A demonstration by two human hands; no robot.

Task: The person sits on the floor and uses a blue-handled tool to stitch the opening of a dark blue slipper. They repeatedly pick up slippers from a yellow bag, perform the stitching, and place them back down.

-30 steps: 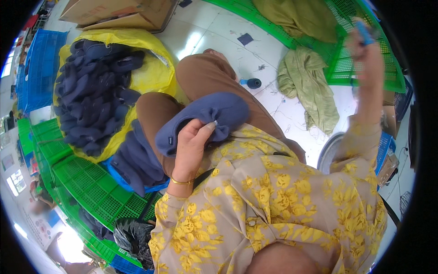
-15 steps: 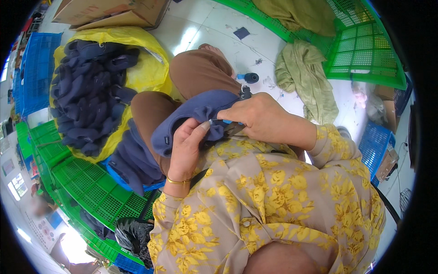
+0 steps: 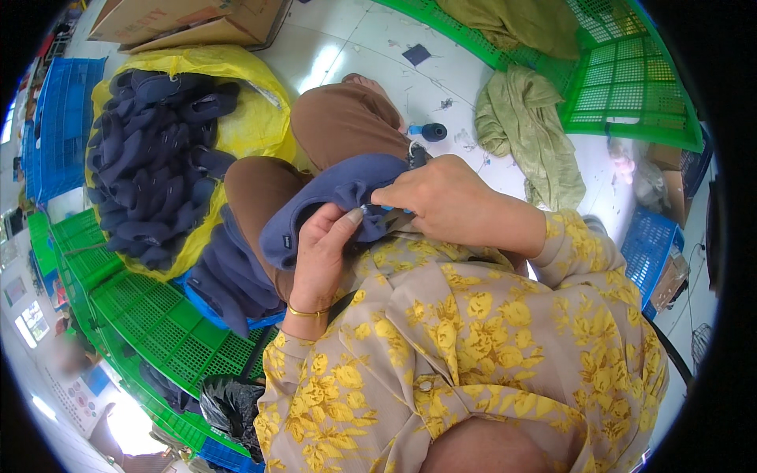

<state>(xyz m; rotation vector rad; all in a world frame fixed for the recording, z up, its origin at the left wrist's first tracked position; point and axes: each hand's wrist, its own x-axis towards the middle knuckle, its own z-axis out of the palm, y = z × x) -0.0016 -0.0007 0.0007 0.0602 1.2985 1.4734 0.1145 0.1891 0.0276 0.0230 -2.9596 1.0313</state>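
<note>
A navy fabric piece (image 3: 335, 185), soft and rounded with a small dark label near its edge, lies across my lap. My left hand (image 3: 322, 240) pinches its gathered part between thumb and fingers. My right hand (image 3: 453, 201) is closed at the same gather, its index finger pointing toward my left thumb. Under its fingers shows a bit of a thin tool with a blue part (image 3: 388, 209); the rest is hidden. Something dark (image 3: 417, 155) sticks out just beyond my right hand, its kind unclear.
At the left a yellow sack (image 3: 256, 130) holds many navy pieces (image 3: 154, 169), and more navy pieces (image 3: 233, 276) lie by my knee. Green crates (image 3: 158, 323) stand left and far right. A dark spool (image 3: 434, 132) and olive cloth (image 3: 520, 126) are on the floor.
My right hand has shifted very slightly left and its grip has turned a little. The left hand and the navy fabric piece stay in place.
</note>
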